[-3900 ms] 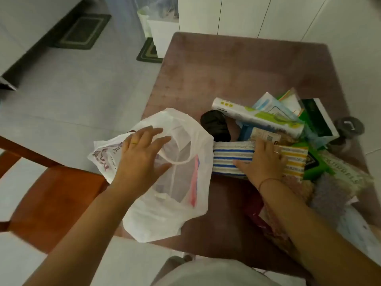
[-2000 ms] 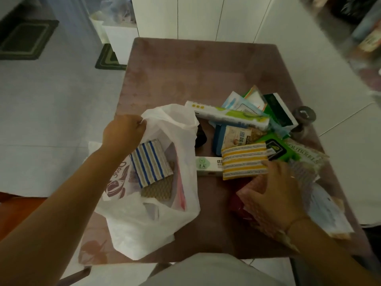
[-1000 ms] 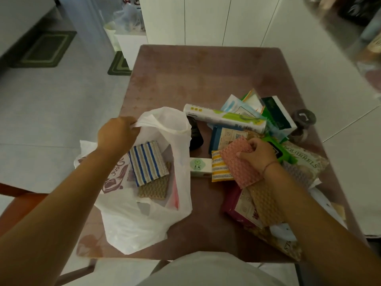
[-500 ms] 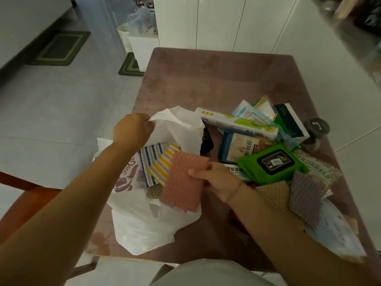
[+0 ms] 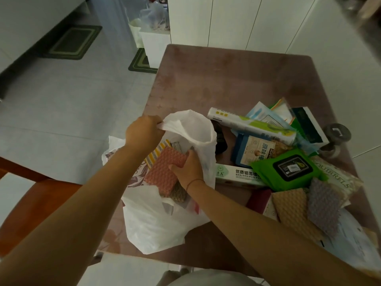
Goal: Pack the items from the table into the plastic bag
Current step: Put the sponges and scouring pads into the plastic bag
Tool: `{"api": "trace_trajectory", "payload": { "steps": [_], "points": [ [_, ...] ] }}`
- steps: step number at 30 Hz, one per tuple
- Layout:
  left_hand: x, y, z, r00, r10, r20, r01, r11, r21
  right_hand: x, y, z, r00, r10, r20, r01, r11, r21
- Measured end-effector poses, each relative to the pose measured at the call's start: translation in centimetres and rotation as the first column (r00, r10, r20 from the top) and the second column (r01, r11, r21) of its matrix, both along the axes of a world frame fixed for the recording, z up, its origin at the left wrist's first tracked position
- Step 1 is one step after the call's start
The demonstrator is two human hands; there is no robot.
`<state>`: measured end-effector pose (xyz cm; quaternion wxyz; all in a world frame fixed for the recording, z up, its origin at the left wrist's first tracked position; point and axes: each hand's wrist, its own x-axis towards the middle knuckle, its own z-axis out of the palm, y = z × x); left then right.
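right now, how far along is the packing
Early on. Done: a yellow striped cloth lies in the plastic bag. In hand: the right hand holds a pink cloth in the bag's mouth, which the left hand pulls open. Left on the table: the green wipes pack, foil box, tan cloth, grey cloth and several packets.

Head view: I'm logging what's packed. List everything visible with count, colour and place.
table: one, brown, centre
plastic bag: one, white, table's near left
pink cloth: one, pink, in the bag's mouth
striped cloth: one, yellow-white, inside the bag
long box: one, white-green, right of the bag
wipes pack: one, green, overlapping the long box
snack packet: one, blue, behind the wipes pack
tan cloth: one, tan, table's near right
grey cloth: one, grey, right of the tan cloth
floor mats: two, green, floor at far left
left hand: one, grips the bag's rim
right hand: one, holds the pink cloth
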<state>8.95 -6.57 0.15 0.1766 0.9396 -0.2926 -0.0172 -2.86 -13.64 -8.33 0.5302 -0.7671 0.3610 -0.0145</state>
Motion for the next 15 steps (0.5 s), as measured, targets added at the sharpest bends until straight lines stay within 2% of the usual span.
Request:
{"api": "trace_trajectory", "payload": {
  "steps": [3,6,8,12,15],
  "points": [
    [-0.2,-0.4,-0.1,1.000,-0.011,-0.008,0.011,1.000,-0.004,-0.9,-0.2,1.3,0.995,0.099,0.012,-0.094,0.972,-0.213],
    [-0.5,-1.0,0.2,0.999,-0.003,-0.033,0.004,1.000,0.014,-3.1,-1.2,3.1,0.973,0.198,0.116,-0.152,0.935,-0.320],
    [-0.8,-1.5,0.4,1.000,-0.011,-0.021,0.011,1.000,0.029,-5.5,-2.9,4.1,0.967,0.204,0.152,-0.135,0.918,-0.373],
    [-1.5,-2.4,0.8,0.999,-0.048,0.020,0.048,0.999,0.009,-11.9,-8.0,4.6,0.992,0.039,0.119,0.023,0.879,-0.476],
    [-2.0,-2.7,1.1,0.995,-0.091,0.042,0.093,0.995,-0.037,-17.0,-11.9,5.1,0.977,-0.180,0.116,0.214,0.822,-0.528]
  ]
}}
